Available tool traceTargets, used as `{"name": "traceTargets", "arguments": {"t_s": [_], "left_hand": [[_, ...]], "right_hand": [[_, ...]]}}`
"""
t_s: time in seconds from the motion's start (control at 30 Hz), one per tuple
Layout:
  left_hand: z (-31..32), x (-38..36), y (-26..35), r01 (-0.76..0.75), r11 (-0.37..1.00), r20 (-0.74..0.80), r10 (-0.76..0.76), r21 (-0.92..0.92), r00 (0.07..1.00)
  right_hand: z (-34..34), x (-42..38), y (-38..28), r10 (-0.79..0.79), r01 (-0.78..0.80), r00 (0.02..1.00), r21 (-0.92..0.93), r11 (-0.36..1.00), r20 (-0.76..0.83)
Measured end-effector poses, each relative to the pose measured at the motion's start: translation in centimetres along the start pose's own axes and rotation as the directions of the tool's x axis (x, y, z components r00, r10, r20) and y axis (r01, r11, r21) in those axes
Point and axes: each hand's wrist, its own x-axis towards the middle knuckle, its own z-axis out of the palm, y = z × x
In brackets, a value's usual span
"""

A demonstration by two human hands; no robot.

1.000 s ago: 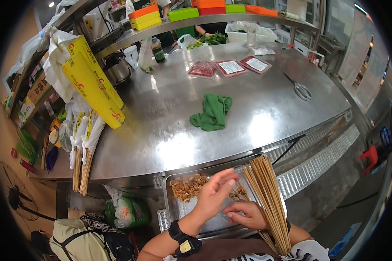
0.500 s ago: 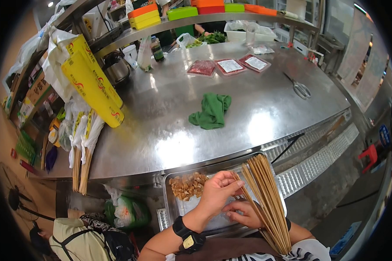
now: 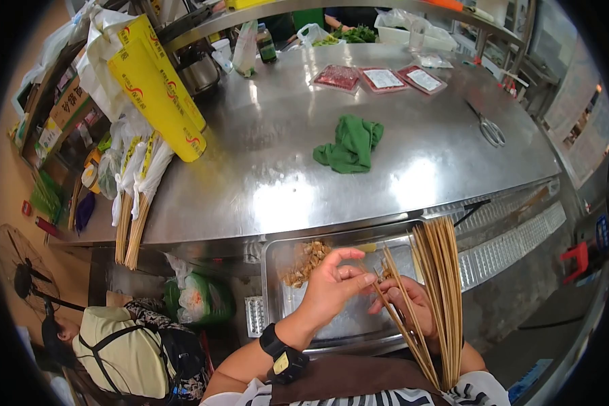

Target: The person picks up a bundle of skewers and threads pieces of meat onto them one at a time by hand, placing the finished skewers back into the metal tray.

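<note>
My left hand (image 3: 338, 281), with a black watch on its wrist, is over the metal tray (image 3: 272, 298), its thumb and a finger pinched at the tips of thin skewers. My right hand (image 3: 413, 304) holds a few of these wooden skewers (image 3: 407, 314), and the large skewer bundle (image 3: 442, 291) stands beside it, its lower end against my body. Brown meat pieces (image 3: 306, 264) lie in the left part of the tray. Small pieces near my right fingers are partly hidden.
On the steel table (image 3: 250, 155) lie a green cloth (image 3: 352, 144), scissors (image 3: 489, 128) and packs of red meat (image 3: 384, 79). Yellow rolls (image 3: 159, 95) and bagged skewers (image 3: 139, 196) stand at the left. A person (image 3: 125, 352) is at the lower left.
The view has shifted, and the table items appear higher. A few skewers now stand apart from the bundle between my hands. Something small shows near my right fingers.
</note>
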Motion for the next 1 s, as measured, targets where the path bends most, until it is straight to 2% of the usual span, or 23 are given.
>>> {"name": "traceTargets", "arguments": {"t_s": [0.03,0.1,0.17,0.23,0.3,0.33,0.37,0.4,0.43,0.47,0.53,0.57,0.63,0.7,0.77,1.0], "left_hand": [[-0.2,0.2,-0.3,0.003,1.000,0.035,-0.002,-0.022,0.999],[-0.7,0.5,-1.0,0.022,0.998,0.054,-0.019,-0.056,0.998],[-1.2,1.0,-1.3,0.034,0.999,0.145,-0.028,-0.041,0.989],[-1.9,1.4,-1.4,0.037,0.998,0.154,-0.030,-0.047,0.988],[-4.0,2.1,-2.1,-0.129,0.974,-0.022,0.136,0.184,0.991],[-5.3,2.4,-2.5,-0.218,0.922,-0.116,0.267,0.320,0.957],[-6.4,2.1,-2.0,-0.214,0.923,-0.120,0.264,0.321,0.957],[-7.8,1.7,-1.3,-0.085,0.807,-0.151,0.210,0.584,0.966],[-8.6,1.3,-0.9,0.054,0.612,-0.194,0.165,0.789,0.967],[-8.9,1.0,-0.9,0.059,0.610,-0.196,0.161,0.790,0.967],[-9.3,0.0,-1.1,0.103,0.293,-0.166,0.199,0.951,0.966],[-9.4,-0.3,-1.4,0.109,0.291,-0.172,0.199,0.950,0.965],[-9.2,-0.3,-2.5,0.004,0.100,-0.028,0.244,0.995,0.969],[-8.9,0.0,-3.3,-0.015,0.063,-0.001,0.244,0.998,0.970],[-8.5,0.5,-3.8,-0.065,-0.033,0.071,0.243,0.997,0.967],[-8.4,0.9,-4.7,-0.049,-0.111,0.077,0.269,0.993,0.960]], "right_hand": [[0.1,0.1,0.0,0.015,-0.015,1.000,0.003,1.000,0.002],[0.3,0.1,0.4,-0.060,0.059,0.998,0.093,0.994,0.009],[0.4,0.2,0.2,-0.022,0.022,1.000,0.075,0.997,0.006],[0.9,0.1,-0.9,0.094,-0.085,0.991,0.097,0.992,-0.095],[0.7,0.1,-0.6,0.100,-0.092,0.989,0.073,0.993,-0.112],[0.7,0.0,-0.8,0.100,-0.090,0.986,0.073,0.993,-0.134],[0.6,0.0,-0.8,0.097,-0.086,0.983,0.075,0.993,-0.157],[0.1,-0.1,-0.6,0.063,-0.062,0.993,0.012,0.998,-0.098],[0.0,0.0,-0.4,0.067,-0.065,0.993,0.017,0.998,-0.098],[0.0,0.0,-0.2,0.070,-0.067,0.993,0.033,0.997,-0.097],[0.2,0.2,-0.1,0.079,-0.075,0.993,0.052,0.996,-0.091],[0.3,0.4,-0.2,0.083,-0.081,0.994,0.035,0.996,-0.077],[0.5,0.6,-0.2,0.088,-0.087,0.994,0.018,0.996,-0.062],[0.5,0.6,-0.2,0.144,-0.146,0.987,-0.023,0.989,-0.075],[0.5,0.6,-0.3,0.150,-0.152,0.986,-0.020,0.988,-0.072],[-0.1,0.7,0.8,0.115,-0.115,0.993,-0.020,0.993,-0.030]]}}
